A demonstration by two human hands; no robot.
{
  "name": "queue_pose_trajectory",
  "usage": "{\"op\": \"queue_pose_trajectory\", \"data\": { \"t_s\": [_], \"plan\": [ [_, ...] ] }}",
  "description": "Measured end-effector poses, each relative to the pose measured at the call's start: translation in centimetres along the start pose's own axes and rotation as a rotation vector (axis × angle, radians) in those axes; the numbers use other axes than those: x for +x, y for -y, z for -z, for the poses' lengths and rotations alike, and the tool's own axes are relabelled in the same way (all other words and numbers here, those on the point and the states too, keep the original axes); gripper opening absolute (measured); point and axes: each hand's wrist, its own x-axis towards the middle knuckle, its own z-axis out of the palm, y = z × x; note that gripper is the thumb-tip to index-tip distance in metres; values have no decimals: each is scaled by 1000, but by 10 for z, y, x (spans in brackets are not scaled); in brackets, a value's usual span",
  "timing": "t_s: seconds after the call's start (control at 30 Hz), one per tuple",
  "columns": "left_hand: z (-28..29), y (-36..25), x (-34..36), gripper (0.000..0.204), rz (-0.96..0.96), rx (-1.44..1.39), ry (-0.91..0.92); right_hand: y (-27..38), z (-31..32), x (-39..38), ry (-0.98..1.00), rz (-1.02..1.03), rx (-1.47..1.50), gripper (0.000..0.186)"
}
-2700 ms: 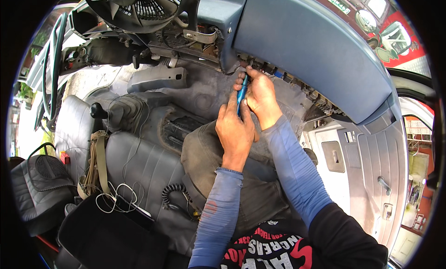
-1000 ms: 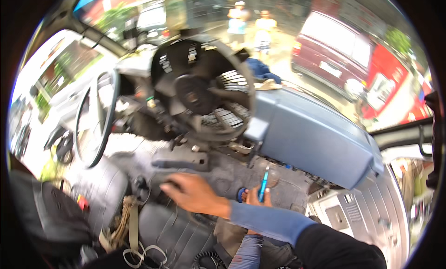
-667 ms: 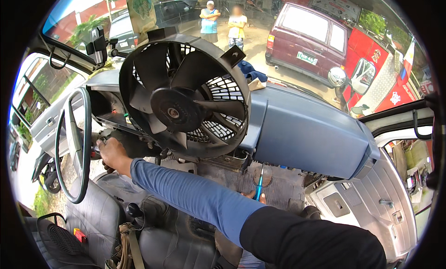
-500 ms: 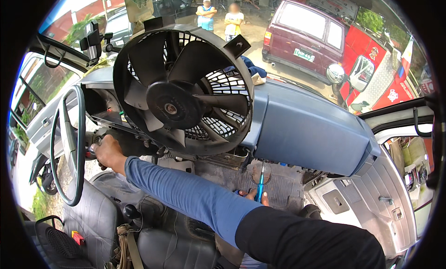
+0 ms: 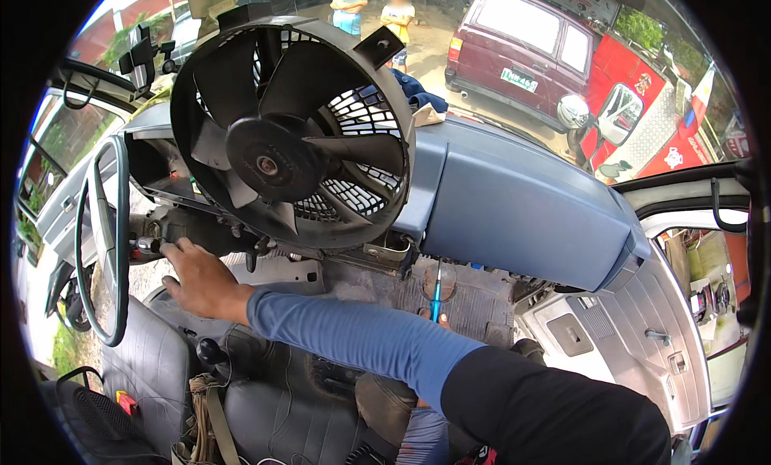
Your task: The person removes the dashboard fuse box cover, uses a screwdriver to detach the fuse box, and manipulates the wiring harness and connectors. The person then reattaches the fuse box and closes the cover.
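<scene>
My right hand (image 5: 201,280) reaches across from the right, just short of the ignition area (image 5: 148,244) on the steering column, its fingers loosely apart and holding nothing. The steering wheel (image 5: 122,200) stands left of it. My left hand (image 5: 443,324), mostly hidden under my right arm, grips a slim blue tool (image 5: 436,296), probably a screwdriver or probe, upright under the lower edge of the blue-grey dashboard (image 5: 530,208). A large black fan in a round shroud (image 5: 273,160) leans on the middle of the dashboard, above my right hand.
A gear lever (image 5: 210,351) rises between grey seats (image 5: 144,369), with straps and thin wires (image 5: 210,409). The passenger door (image 5: 626,336) is at the right. Beyond the windscreen are two people (image 5: 395,19), a maroon vehicle (image 5: 522,55) and a red panel (image 5: 642,95).
My right hand left the blue tool and crossed to the steering column; in the last half second it has drawn slightly down from the ignition, fingers loosening. My left hand stayed with the tool.
</scene>
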Motion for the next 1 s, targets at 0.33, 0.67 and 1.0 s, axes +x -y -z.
{"op": "queue_pose_trajectory", "data": {
  "t_s": [0.33, 0.67, 1.0],
  "plan": [
    [-4, 0, -1, 28, -13, -20, -10, -30, 6, 38, -112, -30, -107, 46],
    [4, 8, 6, 28, -23, 1, 5, -21, -44, 57, -58, 179, -26, 37],
    [-1, 5, 5, 28, -30, -14, 22, -34, -82, 77, -213, -350, 353, 47]
  ]
}}
